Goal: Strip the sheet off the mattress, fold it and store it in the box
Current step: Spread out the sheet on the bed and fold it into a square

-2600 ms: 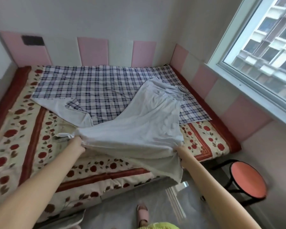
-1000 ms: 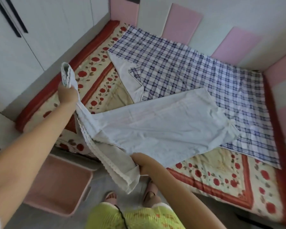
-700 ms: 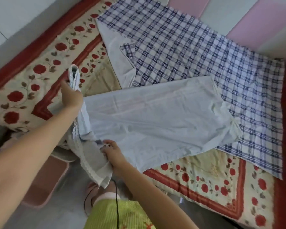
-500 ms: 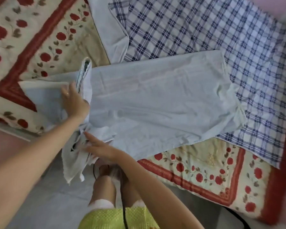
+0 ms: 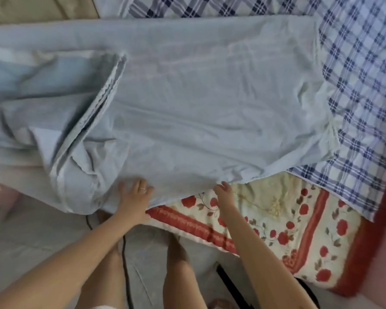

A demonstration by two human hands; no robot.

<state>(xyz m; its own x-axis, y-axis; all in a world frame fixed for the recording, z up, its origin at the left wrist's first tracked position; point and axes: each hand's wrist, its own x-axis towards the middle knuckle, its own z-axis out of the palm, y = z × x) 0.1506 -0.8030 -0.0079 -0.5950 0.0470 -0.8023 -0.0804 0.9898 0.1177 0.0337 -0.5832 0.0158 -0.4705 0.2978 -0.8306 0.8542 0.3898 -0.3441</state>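
Left hand lies flat, fingers spread, on the sheet at its near hem; right hand touches that hem, grip I cannot tell. Its long axis runs left-right along the bed front edge.

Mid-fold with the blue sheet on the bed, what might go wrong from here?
1. The light blue sheet is bunched at one end, which appears to hang over the mattress edge; it may slide floorward.
2. Its stacked edges look uneven, so the fold may come crooked.
3. It overlaps the plaid sheet, which may drag along.
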